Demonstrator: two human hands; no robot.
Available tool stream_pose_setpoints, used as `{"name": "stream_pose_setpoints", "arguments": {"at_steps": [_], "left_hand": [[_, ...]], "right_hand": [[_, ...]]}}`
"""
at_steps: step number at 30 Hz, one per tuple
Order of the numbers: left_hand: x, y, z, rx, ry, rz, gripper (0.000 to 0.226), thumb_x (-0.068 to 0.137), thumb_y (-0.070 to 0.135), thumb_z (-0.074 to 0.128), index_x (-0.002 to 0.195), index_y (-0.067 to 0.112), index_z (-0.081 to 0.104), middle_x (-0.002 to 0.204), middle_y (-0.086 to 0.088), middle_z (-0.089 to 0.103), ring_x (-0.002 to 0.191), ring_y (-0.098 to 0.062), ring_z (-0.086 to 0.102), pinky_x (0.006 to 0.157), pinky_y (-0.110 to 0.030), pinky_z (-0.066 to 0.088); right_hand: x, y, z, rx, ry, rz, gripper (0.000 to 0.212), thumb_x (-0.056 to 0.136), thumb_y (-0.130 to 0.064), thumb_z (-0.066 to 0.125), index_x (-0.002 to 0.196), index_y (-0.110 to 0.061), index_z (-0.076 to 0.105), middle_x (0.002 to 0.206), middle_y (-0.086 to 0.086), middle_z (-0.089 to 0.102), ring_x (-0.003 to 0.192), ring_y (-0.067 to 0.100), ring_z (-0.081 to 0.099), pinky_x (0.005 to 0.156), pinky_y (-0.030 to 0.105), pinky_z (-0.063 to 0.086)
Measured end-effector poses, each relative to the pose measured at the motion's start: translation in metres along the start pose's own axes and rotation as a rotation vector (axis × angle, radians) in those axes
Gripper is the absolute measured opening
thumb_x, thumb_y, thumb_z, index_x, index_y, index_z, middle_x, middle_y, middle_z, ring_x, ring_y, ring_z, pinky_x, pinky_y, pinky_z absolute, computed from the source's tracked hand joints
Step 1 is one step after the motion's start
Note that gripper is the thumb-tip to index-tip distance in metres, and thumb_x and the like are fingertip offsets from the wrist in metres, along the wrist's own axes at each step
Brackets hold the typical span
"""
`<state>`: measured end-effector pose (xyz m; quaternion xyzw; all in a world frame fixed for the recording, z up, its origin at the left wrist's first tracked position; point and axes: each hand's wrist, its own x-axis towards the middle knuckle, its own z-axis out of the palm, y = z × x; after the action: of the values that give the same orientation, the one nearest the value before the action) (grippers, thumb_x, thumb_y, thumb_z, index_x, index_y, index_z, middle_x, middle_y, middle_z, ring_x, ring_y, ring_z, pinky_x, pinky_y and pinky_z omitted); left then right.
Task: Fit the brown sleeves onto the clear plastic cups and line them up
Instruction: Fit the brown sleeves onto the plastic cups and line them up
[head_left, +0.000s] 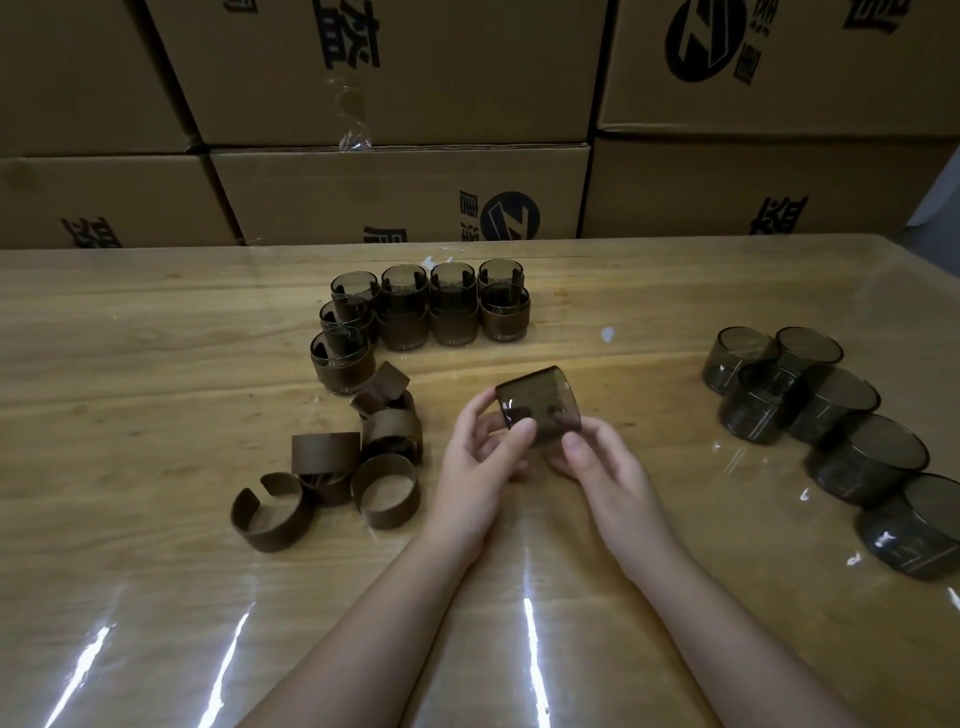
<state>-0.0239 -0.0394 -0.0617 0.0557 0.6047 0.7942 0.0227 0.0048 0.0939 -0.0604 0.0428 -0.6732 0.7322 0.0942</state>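
Cup (537, 410), clear and bare, is tipped on its side above the counter (156, 332), pinched between the left hand (480, 457) and right hand (597, 462), whose fingers (522, 431) close on its rim, likely to orient it for a sleeve. Left of the cup lie loose brown sleeves (332, 467); beyond it stand finished sleeved cups (426, 306) in rows; to its right wait bare cups (831, 415).

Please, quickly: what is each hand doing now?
Left hand: closed on the bare cup.
Right hand: closed on the same cup.
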Motion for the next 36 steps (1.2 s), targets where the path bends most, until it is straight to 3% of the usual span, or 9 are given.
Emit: {"name": "stream_pose_setpoints", "arguments": {"at_steps": [5,9,11,13,16,19,22,30,36], "left_hand": [[0.0,-0.002,0.001,0.07,-0.024,0.032,0.053,0.071,0.031,0.069,0.121,0.033,0.051,0.111,0.0,0.066,0.093,-0.005,0.067,0.075,-0.022,0.053],[-0.001,-0.002,0.002,0.103,-0.048,0.013,0.058,0.085,0.018,0.063,0.138,0.024,0.043,0.119,0.002,0.066,0.106,-0.007,0.064,0.097,-0.03,0.05],[-0.002,-0.001,0.002,0.149,-0.065,0.009,0.054,0.094,0.012,0.054,0.146,0.012,0.037,0.129,-0.004,0.062,0.121,-0.014,0.057,0.108,-0.039,0.041],[-0.002,-0.003,0.003,0.23,-0.064,0.027,0.047,0.1,0.014,0.046,0.145,0.007,0.038,0.137,-0.008,0.056,0.13,-0.019,0.049,0.113,-0.045,0.035],[-0.003,-0.003,0.003,0.307,-0.042,0.056,0.042,0.102,0.014,0.041,0.143,0.007,0.041,0.141,-0.005,0.052,0.134,-0.013,0.043,0.115,-0.034,0.03],[-0.005,-0.003,0.002,0.342,-0.043,0.079,0.043,0.101,0.013,0.042,0.144,0.013,0.039,0.142,0.006,0.047,0.127,0.01,0.041,0.103,-0.006,0.03],[-0.007,-0.003,0.004,0.333,-0.074,0.101,0.044,0.099,0.01,0.048,0.138,0.024,0.035,0.131,0.02,0.047,0.114,0.026,0.042,0.092,0.001,0.031],[-0.008,0.0,0.007,0.319,-0.116,0.127,0.039,0.09,0.013,0.053,0.128,0.02,0.05,0.121,0.021,0.058,0.112,0.016,0.052,0.089,-0.003,0.037],[-0.006,0.005,0.004,0.273,-0.078,0.103,0.048,0.082,0.042,0.054,0.12,0.013,0.06,0.106,0.007,0.069,0.103,-0.001,0.061,0.086,-0.011,0.042]], "right_hand": [[0.002,0.002,-0.003,-0.054,0.072,0.008,0.009,0.091,-0.006,0.057,0.084,-0.006,0.062,0.121,-0.01,0.06,0.097,-0.004,0.064,0.09,0.023,0.05],[0.004,0.004,-0.004,0.01,0.067,0.063,0.013,0.089,-0.003,0.059,0.076,-0.007,0.06,0.114,-0.004,0.066,0.092,0.005,0.066,0.089,0.027,0.053],[0.005,0.004,-0.006,0.003,0.074,0.085,0.007,0.086,-0.002,0.062,0.088,-0.009,0.061,0.12,0.0,0.064,0.091,0.003,0.066,0.088,0.028,0.054],[0.006,0.006,-0.005,-0.015,0.072,0.076,0.038,0.083,0.0,0.066,0.113,-0.02,0.053,0.12,-0.003,0.059,0.086,0.0,0.066,0.078,0.02,0.053],[0.006,0.008,-0.004,-0.063,0.029,0.073,0.068,0.081,0.003,0.068,0.133,-0.027,0.036,0.121,-0.003,0.051,0.082,-0.001,0.065,0.072,0.012,0.049],[0.008,0.008,-0.002,-0.154,0.068,0.054,0.061,0.081,-0.001,0.071,0.13,-0.023,0.043,0.125,0.003,0.048,0.086,0.003,0.062,0.073,0.011,0.048],[0.01,0.009,-0.003,-0.113,0.136,0.087,0.055,0.082,-0.004,0.07,0.126,-0.024,0.044,0.13,0.014,0.05,0.088,0.0,0.062,0.072,0.009,0.047],[0.008,0.006,-0.008,0.064,0.156,0.028,0.055,0.086,0.002,0.062,0.133,-0.015,0.039,0.12,-0.008,0.054,0.09,-0.004,0.066,0.075,0.011,0.049],[0.004,0.005,-0.002,-0.032,-0.008,0.021,0.055,0.08,0.004,0.068,0.114,-0.034,0.047,0.117,-0.012,0.056,0.087,-0.002,0.066,0.076,0.012,0.049]]}}
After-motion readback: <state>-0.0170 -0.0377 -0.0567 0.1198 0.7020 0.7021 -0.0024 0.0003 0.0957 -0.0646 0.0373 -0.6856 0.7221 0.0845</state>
